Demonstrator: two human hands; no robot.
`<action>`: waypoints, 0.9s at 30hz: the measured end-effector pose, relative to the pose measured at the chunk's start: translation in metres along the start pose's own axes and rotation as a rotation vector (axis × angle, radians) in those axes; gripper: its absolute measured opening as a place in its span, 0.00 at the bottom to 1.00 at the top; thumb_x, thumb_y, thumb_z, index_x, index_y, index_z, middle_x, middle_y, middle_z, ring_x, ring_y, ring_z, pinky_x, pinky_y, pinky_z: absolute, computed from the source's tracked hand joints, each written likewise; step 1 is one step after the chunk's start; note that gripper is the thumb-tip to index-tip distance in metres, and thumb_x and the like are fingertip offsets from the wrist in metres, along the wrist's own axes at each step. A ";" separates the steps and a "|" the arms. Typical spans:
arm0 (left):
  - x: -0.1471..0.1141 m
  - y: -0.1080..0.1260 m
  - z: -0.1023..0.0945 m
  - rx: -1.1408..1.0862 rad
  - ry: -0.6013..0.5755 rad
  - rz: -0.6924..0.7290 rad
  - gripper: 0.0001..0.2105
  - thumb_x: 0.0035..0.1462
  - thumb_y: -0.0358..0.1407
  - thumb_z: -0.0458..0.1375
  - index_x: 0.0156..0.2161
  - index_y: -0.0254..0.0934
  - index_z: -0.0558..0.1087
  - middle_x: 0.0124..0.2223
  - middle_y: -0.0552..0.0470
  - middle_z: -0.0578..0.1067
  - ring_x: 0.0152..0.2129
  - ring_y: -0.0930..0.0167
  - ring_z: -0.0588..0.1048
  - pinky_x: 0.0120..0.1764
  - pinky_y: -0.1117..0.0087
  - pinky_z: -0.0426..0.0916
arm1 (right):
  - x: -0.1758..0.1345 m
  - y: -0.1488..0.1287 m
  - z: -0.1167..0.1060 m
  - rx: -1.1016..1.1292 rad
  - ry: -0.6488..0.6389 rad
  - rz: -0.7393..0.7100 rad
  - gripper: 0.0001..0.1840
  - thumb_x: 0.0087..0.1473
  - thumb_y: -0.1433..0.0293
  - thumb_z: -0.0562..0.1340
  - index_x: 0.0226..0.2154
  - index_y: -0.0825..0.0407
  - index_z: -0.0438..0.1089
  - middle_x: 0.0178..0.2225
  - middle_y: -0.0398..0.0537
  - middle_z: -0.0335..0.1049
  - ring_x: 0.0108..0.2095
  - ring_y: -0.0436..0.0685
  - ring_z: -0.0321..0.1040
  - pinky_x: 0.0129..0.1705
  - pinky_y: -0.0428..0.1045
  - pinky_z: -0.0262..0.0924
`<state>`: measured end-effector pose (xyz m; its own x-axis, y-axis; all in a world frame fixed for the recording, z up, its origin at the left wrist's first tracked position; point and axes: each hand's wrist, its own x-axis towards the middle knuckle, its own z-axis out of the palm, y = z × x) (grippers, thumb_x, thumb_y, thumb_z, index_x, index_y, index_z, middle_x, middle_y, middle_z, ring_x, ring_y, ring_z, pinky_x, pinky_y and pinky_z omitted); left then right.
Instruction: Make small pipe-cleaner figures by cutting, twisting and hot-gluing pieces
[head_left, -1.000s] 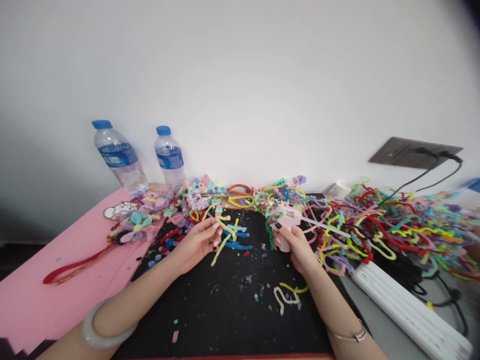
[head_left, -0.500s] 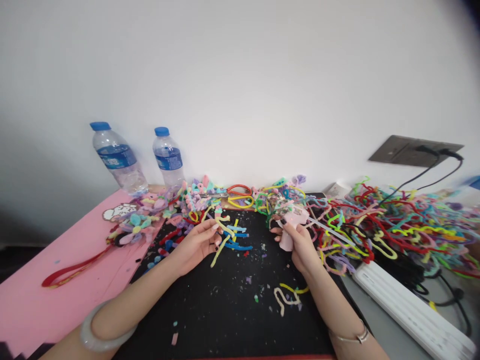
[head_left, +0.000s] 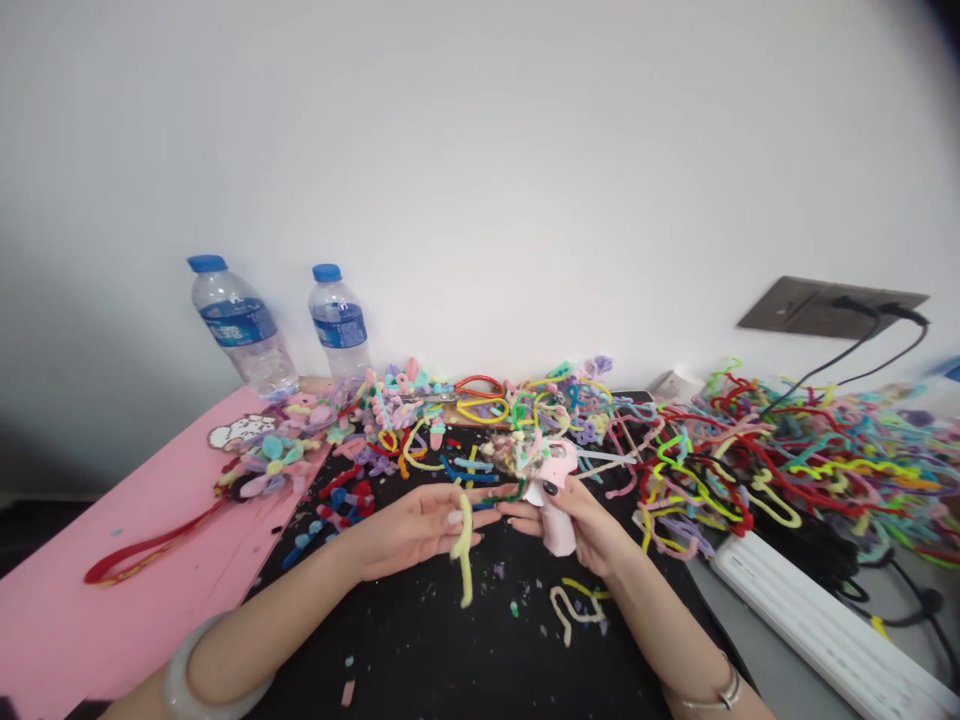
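My left hand (head_left: 420,530) pinches a pale yellow pipe cleaner piece (head_left: 466,560) between thumb and fingers, and its lower end hangs over the black mat (head_left: 420,640). Closed around the handle of a pale pink hot glue gun (head_left: 559,525) is my right hand (head_left: 589,525). A whitish glue stick (head_left: 607,457) pokes out of the gun's back, and its front, toward the left, is covered with coloured fuzzy scraps. The fingertips of both hands come close together below the gun's front. Blue pipe cleaner pieces (head_left: 465,470) lie just beyond my left hand.
Heaped pipe cleaners (head_left: 810,440) spread along the right. Scissors with red and yellow handles (head_left: 480,408) lie at the back. Two water bottles (head_left: 244,330) stand by the wall. A white power strip (head_left: 825,630) runs along the right. Pink board (head_left: 90,520) covers the left side.
My left hand has moved right and nearer, turning the yellow pipe cleaner so it hangs down. The glue gun in my right hand has shifted left and nearer, toward the left hand.
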<state>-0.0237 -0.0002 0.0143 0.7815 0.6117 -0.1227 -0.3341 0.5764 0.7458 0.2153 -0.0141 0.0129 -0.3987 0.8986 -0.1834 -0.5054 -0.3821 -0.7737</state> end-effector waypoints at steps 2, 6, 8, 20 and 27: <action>0.000 -0.003 -0.001 -0.004 0.018 -0.015 0.04 0.50 0.32 0.63 0.32 0.35 0.74 0.57 0.46 0.66 0.56 0.62 0.62 0.55 0.63 0.57 | -0.001 0.000 0.002 0.001 -0.032 0.030 0.21 0.45 0.66 0.68 0.42 0.53 0.65 0.42 0.55 0.73 0.43 0.63 0.71 0.45 0.55 0.65; 0.000 -0.006 -0.004 -0.014 0.042 -0.023 0.04 0.50 0.31 0.63 0.33 0.35 0.73 0.56 0.45 0.67 0.56 0.63 0.62 0.57 0.62 0.55 | 0.000 -0.004 0.004 -0.038 -0.063 0.052 0.22 0.48 0.63 0.65 0.44 0.56 0.66 0.47 0.62 0.69 0.46 0.63 0.69 0.47 0.54 0.64; 0.000 -0.006 -0.005 -0.020 0.027 -0.010 0.04 0.51 0.31 0.62 0.33 0.34 0.73 0.57 0.44 0.66 0.56 0.63 0.61 0.58 0.62 0.54 | 0.001 -0.006 0.003 -0.041 -0.059 0.021 0.20 0.49 0.62 0.64 0.41 0.57 0.68 0.48 0.62 0.69 0.46 0.63 0.69 0.46 0.54 0.65; 0.000 -0.005 -0.010 -0.001 -0.020 -0.007 0.04 0.52 0.31 0.61 0.34 0.33 0.72 0.57 0.40 0.66 0.58 0.62 0.57 0.59 0.60 0.49 | 0.002 -0.008 0.000 0.016 0.001 -0.041 0.17 0.47 0.59 0.65 0.35 0.56 0.71 0.48 0.60 0.69 0.50 0.63 0.66 0.50 0.54 0.61; 0.000 -0.002 -0.008 0.034 0.002 0.046 0.04 0.55 0.31 0.59 0.37 0.33 0.73 0.62 0.41 0.58 0.58 0.60 0.58 0.58 0.59 0.52 | 0.003 -0.016 -0.002 0.017 0.133 -0.190 0.17 0.45 0.58 0.65 0.34 0.54 0.72 0.46 0.55 0.71 0.51 0.63 0.64 0.53 0.57 0.58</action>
<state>-0.0274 0.0035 0.0076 0.7647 0.6382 -0.0889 -0.3518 0.5291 0.7722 0.2232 -0.0048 0.0232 -0.1911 0.9749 -0.1146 -0.5749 -0.2058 -0.7919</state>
